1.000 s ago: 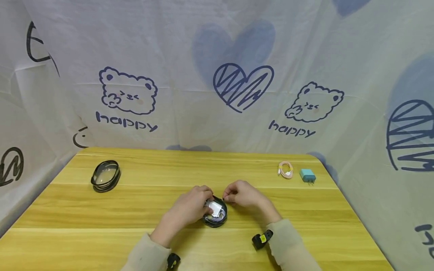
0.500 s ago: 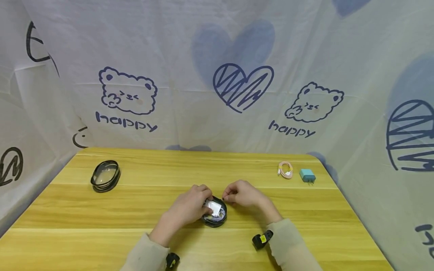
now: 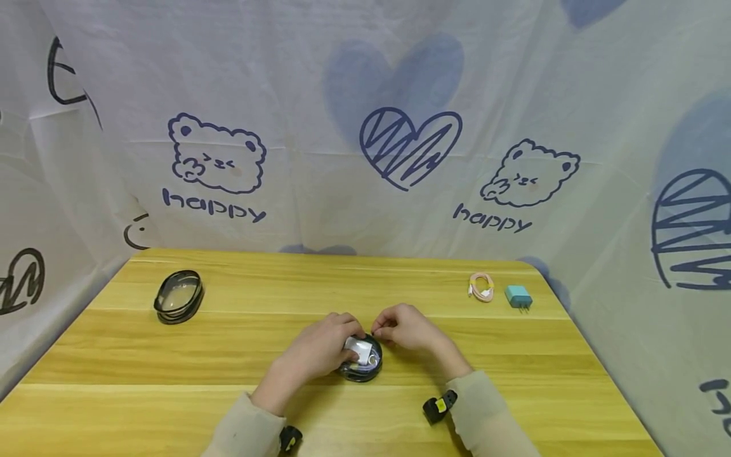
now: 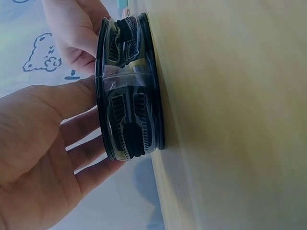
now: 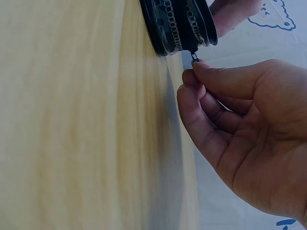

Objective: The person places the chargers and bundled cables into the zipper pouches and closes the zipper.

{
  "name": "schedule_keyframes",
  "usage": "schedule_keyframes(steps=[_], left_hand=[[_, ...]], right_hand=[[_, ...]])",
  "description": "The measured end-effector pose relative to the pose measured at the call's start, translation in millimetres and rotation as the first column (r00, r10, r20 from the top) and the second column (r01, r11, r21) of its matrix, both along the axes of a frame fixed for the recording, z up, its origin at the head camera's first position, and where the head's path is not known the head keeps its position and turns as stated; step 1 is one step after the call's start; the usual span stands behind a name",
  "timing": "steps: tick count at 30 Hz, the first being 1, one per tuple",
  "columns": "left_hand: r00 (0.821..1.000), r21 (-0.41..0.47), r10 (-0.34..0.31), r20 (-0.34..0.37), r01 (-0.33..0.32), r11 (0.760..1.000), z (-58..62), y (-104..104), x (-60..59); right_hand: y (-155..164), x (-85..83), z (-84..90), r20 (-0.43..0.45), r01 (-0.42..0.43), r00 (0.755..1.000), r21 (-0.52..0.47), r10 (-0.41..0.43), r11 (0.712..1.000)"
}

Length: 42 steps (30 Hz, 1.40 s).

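A round, black-edged zip case point(image 3: 371, 373) with clear faces sits near the middle of the table. Through its top show a white block point(image 3: 358, 350) and a pale coiled cable. My left hand point(image 3: 322, 346) grips the case from its left side, thumb on the near part and fingertips at the far rim. At the case's far right edge, my right hand point(image 3: 414, 330) pinches the small metal zipper pull point(image 5: 194, 56) between thumb and forefinger. Rows of zip teeth point(image 5: 171, 24) stand apart beside the pull in the right wrist view. The left wrist view shows the case's side wall point(image 4: 129, 115).
Another clear, black-edged round case point(image 3: 178, 297) lies at the table's back left. Toward the back right are a pink coiled cable point(image 3: 481, 287) and a teal plug charger point(image 3: 518, 296). A printed white curtain point(image 3: 308, 190) hangs behind the wooden table point(image 3: 143, 368).
My right hand has shifted slightly left along with the zipper pull, closer to the left fingertips. The left hand keeps its grip on the case, its fingertips a little further right.
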<state>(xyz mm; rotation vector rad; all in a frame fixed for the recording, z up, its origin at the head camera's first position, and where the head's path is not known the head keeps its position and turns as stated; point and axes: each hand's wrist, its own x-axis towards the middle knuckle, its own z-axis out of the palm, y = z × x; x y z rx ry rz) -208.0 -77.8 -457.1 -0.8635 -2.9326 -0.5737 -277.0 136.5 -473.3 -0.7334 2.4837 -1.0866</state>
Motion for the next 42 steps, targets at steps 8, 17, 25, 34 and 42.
schedule_keyframes(steps=[8,17,25,34,42], left_hand=[[0.999,-0.003,0.044,0.004,-0.044,0.999,-0.9,3,0.8],[0.997,0.044,0.067,0.032,-0.069,0.997,-2.7,3,2.1],[0.998,0.031,0.049,0.049,-0.050,0.998,0.5,0,2.4],[0.996,-0.023,0.062,0.060,-0.061,0.998,4.6,-3,3.0],[0.996,-0.025,0.039,0.075,-0.037,0.999,4.3,-1,2.6]], right_hand=[[4,-1.7,0.7,0.012,-0.024,1.000,0.014,0.023,1.000],[18,-5.1,3.5,0.059,-0.131,0.990,0.047,0.128,0.990],[16,-4.4,3.5,0.062,-0.083,0.995,0.038,0.081,0.996],[2,-1.4,-1.0,-0.028,-0.004,1.000,0.015,0.005,1.000],[-1,-0.4,-1.2,-0.044,0.004,0.999,0.006,-0.004,1.000]])
